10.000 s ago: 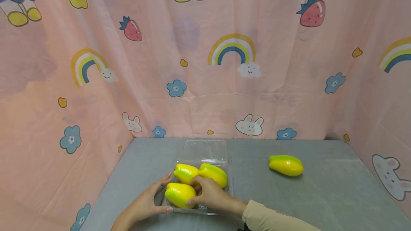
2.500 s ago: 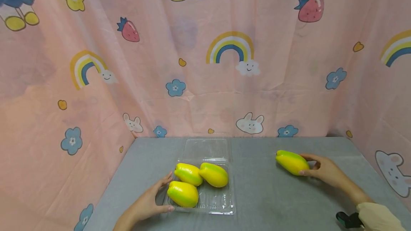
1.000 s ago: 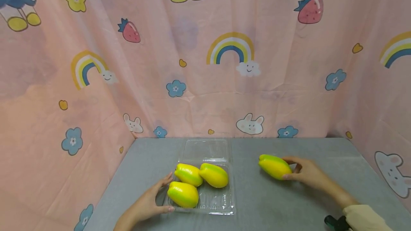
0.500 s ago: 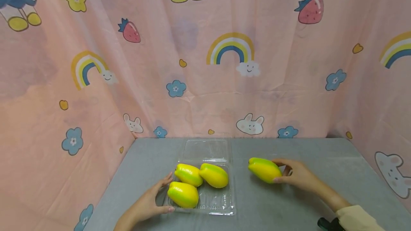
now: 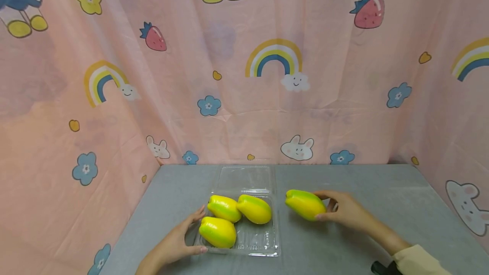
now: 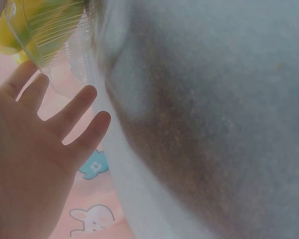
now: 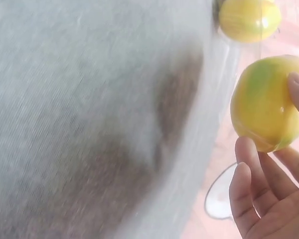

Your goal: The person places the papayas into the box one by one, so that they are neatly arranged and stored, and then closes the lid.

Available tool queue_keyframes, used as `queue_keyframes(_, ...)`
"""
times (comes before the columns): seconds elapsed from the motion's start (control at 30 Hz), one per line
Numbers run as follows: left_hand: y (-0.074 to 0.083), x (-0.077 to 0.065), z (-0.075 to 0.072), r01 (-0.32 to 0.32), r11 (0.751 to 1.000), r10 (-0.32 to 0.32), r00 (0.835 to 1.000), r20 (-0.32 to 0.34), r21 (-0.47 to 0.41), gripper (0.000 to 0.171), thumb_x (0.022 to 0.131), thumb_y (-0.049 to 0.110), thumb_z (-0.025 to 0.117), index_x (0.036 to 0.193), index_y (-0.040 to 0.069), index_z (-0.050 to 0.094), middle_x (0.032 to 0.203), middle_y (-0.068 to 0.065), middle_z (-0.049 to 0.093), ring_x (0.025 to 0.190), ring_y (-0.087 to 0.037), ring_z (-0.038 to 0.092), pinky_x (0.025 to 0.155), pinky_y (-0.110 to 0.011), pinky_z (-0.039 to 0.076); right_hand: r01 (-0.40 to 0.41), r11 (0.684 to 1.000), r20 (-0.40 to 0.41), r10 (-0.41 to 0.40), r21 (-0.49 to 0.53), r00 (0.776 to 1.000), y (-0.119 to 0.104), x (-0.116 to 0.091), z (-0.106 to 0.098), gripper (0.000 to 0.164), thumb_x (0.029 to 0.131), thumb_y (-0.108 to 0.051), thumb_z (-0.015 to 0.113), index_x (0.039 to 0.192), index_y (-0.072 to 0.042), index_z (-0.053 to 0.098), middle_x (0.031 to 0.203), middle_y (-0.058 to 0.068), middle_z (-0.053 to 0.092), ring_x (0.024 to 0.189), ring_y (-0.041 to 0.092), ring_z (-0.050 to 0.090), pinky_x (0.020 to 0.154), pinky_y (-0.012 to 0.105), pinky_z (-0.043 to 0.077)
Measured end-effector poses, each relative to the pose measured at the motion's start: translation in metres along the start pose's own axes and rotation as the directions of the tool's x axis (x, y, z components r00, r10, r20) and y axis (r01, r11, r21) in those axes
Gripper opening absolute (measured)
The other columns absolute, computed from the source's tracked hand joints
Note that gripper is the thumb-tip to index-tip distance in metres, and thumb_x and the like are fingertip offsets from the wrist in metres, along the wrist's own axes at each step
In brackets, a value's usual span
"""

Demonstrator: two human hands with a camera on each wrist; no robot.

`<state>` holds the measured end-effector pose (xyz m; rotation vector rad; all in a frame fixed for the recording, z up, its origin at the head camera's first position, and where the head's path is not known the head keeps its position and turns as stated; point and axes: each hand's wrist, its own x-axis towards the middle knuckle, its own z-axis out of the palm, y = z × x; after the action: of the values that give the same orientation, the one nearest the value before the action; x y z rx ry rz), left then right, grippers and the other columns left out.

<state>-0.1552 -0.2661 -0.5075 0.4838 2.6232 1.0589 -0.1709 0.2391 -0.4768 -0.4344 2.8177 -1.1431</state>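
My right hand point(image 5: 344, 208) holds a yellow-green papaya point(image 5: 304, 204) by its rounded end, thumb on the near side and fingers on the far side. The right wrist view shows this papaya point(image 7: 266, 102) raised over the table. To its left lies an open clear plastic clamshell box point(image 5: 259, 245) with three like papayas inside: back left point(image 5: 224, 208), back right point(image 5: 254, 209) and front left point(image 5: 217, 232). My left hand point(image 5: 173, 241) is spread along the box's left side, thumb near the front corner. Its fingers point(image 6: 79, 112) look straight in the left wrist view, fingertips right at the box wall.
The box's clear lid point(image 5: 244, 179) is folded back flat on the grey table point(image 5: 382, 207). A pink curtain point(image 5: 237, 130) printed with cartoons stands behind the table and along both sides. A black strap or device point(image 5: 383, 268) sits at my right wrist.
Since the left-hand papaya was placed, my right hand has gone to the fourth papaya on the right, gripped it and brought it left toward the box. The left hand has stayed at the box.
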Motion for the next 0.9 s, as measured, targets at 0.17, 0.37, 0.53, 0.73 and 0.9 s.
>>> queue_keyframes(0.17, 0.0, -0.001, 0.0, -0.013, 1.0, 0.013, 1.0, 0.0, -0.004, 0.092, 0.076, 0.05, 0.081, 0.152, 0.029, 0.034, 0.167, 0.006, 0.022, 0.148, -0.039, 0.032, 0.113, -0.071, 0.029, 0.001, 1.0, 0.007, -0.001, 0.008, 1.0, -0.009, 0.0, 0.005, 0.068, 0.076, -0.046, 0.082, 0.132, -0.013, 0.062, 0.11, 0.001, 0.069, 0.073, 0.003, 0.053, 0.057, 0.02, 0.047)
queue_keyframes(0.37, 0.001, -0.001, 0.001, 0.002, 1.0, -0.002, 1.0, -0.001, 0.002, 0.092, 0.075, 0.051, 0.081, 0.151, 0.028, 0.035, 0.167, 0.006, 0.02, 0.148, -0.039, 0.032, 0.113, -0.071, 0.028, 0.023, 1.0, 0.01, -0.023, 0.014, 1.0, -0.021, 0.001, 0.011, 0.07, 0.075, -0.046, 0.082, 0.131, -0.01, 0.062, 0.113, 0.003, 0.069, 0.072, 0.003, 0.053, 0.057, 0.019, 0.048)
queue_keyframes(0.53, 0.002, -0.002, 0.001, 0.026, 1.0, -0.026, 1.0, 0.0, 0.001, 0.092, 0.074, 0.052, 0.082, 0.151, 0.028, 0.036, 0.167, 0.007, 0.02, 0.149, -0.039, 0.031, 0.113, -0.072, 0.027, 0.023, 0.999, 0.007, -0.023, 0.033, 1.0, -0.032, 0.001, 0.012, 0.07, 0.075, -0.044, 0.083, 0.13, -0.008, 0.062, 0.115, 0.005, 0.069, 0.072, 0.004, 0.053, 0.056, 0.02, 0.048)
queue_keyframes(0.73, 0.001, -0.002, 0.0, 0.012, 1.0, -0.012, 1.0, 0.003, 0.0, 0.09, 0.075, 0.05, 0.082, 0.15, 0.03, 0.036, 0.167, 0.007, 0.02, 0.149, -0.039, 0.031, 0.112, -0.071, 0.028, 0.007, 0.999, 0.015, -0.008, 0.041, 1.0, -0.042, 0.004, 0.016, 0.07, 0.073, -0.046, 0.084, 0.13, -0.012, 0.062, 0.113, 0.003, 0.068, 0.071, 0.006, 0.054, 0.056, 0.02, 0.049)
queue_keyframes(0.9, 0.001, -0.002, 0.0, 0.009, 1.0, -0.009, 1.0, 0.003, 0.0, 0.09, 0.076, 0.049, 0.082, 0.15, 0.03, 0.035, 0.167, 0.007, 0.02, 0.149, -0.04, 0.031, 0.112, -0.072, 0.028, 0.015, 0.999, 0.025, -0.016, 0.051, 1.0, -0.05, 0.007, 0.022, 0.071, 0.072, -0.045, 0.085, 0.13, -0.012, 0.062, 0.118, 0.007, 0.068, 0.069, 0.006, 0.055, 0.056, 0.02, 0.05)
